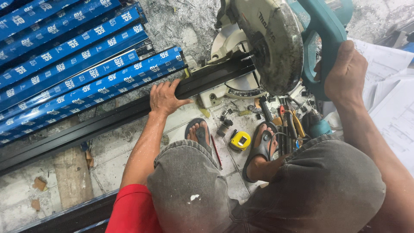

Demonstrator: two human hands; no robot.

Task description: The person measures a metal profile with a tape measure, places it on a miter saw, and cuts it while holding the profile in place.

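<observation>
A long black metal profile [129, 110] is pressed flat on the saw's base by the left hand [165, 97]; the right hand's [345, 71] grip is clamped on the teal mitre saw handle [321, 30]. Blue-wrapped bars [73, 60] lie alongside, a yellow tape measure [239, 140] between 2 sandalled feet, and shavings strewn over the tiled floor [108, 168].

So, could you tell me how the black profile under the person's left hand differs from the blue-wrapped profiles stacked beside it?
The black profile is bare and dark; the blue-wrapped profiles wear printed blue film. The black profile is a single piece running under the mitre saw, pressed down by the left hand; the blue-wrapped profiles lie bundled, untouched by either hand. The right hand grips the saw's handle. Both are long, and lie roughly parallel.
</observation>
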